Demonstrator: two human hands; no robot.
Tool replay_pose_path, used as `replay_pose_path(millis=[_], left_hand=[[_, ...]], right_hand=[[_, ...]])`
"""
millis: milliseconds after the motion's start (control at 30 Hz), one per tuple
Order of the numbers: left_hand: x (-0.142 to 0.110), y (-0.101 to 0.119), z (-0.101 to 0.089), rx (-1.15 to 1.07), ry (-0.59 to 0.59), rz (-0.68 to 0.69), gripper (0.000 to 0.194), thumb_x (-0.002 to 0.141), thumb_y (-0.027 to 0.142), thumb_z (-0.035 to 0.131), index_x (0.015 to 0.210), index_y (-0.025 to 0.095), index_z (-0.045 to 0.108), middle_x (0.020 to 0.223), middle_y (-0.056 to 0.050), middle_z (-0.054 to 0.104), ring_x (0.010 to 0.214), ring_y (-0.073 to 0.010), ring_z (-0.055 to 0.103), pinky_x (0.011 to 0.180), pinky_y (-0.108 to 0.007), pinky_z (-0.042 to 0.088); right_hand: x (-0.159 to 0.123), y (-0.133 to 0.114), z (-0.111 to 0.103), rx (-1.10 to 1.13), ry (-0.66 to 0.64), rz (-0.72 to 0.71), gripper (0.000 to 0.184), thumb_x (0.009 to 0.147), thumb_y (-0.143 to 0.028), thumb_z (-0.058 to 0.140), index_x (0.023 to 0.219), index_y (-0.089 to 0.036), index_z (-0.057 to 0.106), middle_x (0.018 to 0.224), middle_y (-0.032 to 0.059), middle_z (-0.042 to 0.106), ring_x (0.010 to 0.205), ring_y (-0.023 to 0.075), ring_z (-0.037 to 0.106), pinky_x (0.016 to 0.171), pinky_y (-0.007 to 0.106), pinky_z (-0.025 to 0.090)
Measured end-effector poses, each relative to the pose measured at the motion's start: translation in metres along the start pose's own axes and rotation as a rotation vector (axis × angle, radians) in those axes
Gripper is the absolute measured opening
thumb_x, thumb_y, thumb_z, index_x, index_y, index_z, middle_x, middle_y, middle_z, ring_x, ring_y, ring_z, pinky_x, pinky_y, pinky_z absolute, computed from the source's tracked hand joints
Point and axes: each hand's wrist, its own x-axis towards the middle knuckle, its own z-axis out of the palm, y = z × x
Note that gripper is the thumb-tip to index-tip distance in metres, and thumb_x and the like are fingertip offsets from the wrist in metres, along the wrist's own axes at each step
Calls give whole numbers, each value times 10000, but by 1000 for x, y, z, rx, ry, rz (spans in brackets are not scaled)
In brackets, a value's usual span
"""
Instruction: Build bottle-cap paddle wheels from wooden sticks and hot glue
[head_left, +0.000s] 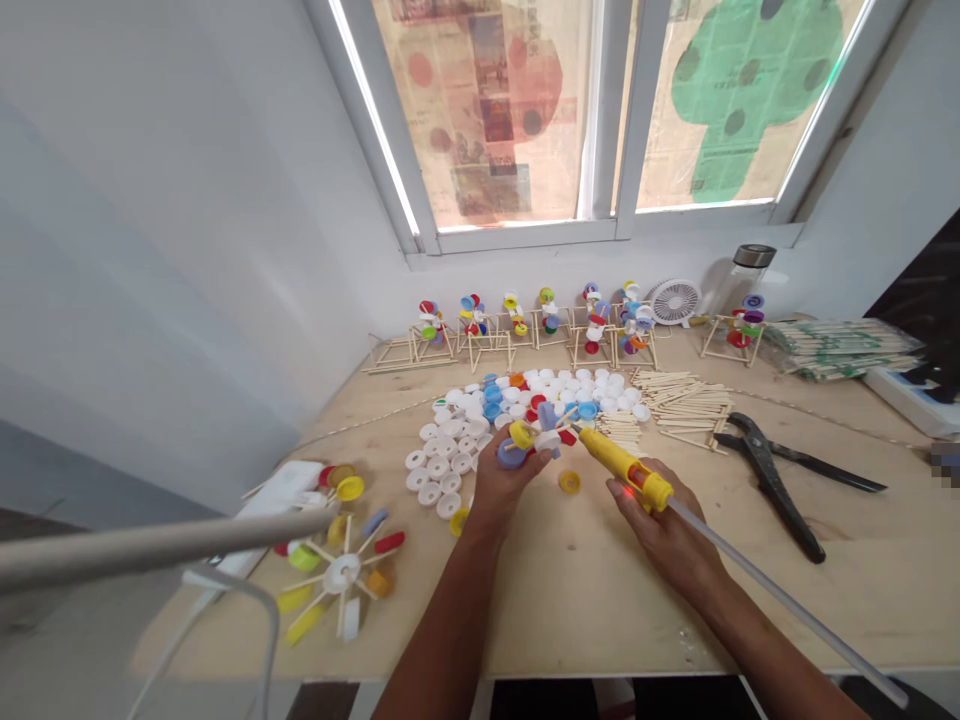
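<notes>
My left hand [504, 482] grips a small wheel made of bottle caps and sticks [546, 438], with yellow, blue, white and red caps on it. In my right hand [670, 525] is a yellow hot glue gun [611, 455], a long glue stick [780, 595] trailing from its back and a red light glowing on its side. The gun's nozzle points left and lies close to the wheel; whether they touch I cannot tell. A loose yellow cap [569, 482] rests on the table below the nozzle.
Many white caps [450, 445] spread behind my left hand, beside piled sticks [682, 400]. Black-handled pliers [772, 480] lie right. A larger cap wheel [343, 573] sits left, near a blurred pole [165, 540]. Finished-looking stands [491, 348], a fan [675, 301] and a bottle [742, 280] line the back.
</notes>
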Motion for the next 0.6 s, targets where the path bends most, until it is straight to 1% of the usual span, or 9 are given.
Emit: replay_pose_path(millis=[133,267,467,600], left_hand=[[1,0,0,12,-2,-1,354,534,340,820,793,172,647,713,-6,646,652,-144,572,636,-269,476],[1,-1,-1,34,15,11,347,544,355,808,774,162,634,681,5,623,625,-129,553,614,-253,462],[0,1,0,44,8,11,295,567,307,797,749,160,617,661,21,604,619,-114,539,623,-240,450],[-1,4,0,39,-4,-4,283,569,283,796,757,160,624,676,24,610,625,-109,539,624,-229,442]], right_hand=[[0,0,0,-15,15,0,297,866,-475,439,758,-213,528,721,31,561,693,180,528,630,294,404],[0,-1,0,-7,34,-7,293,858,-473,448,775,-208,544,738,32,581,702,179,541,634,290,415],[0,0,1,-24,88,-30,300,860,-468,444,777,-208,571,708,22,585,676,170,550,629,283,421],[0,1,1,-43,62,-44,305,861,-470,444,765,-203,555,722,26,585,693,174,551,627,282,418]])
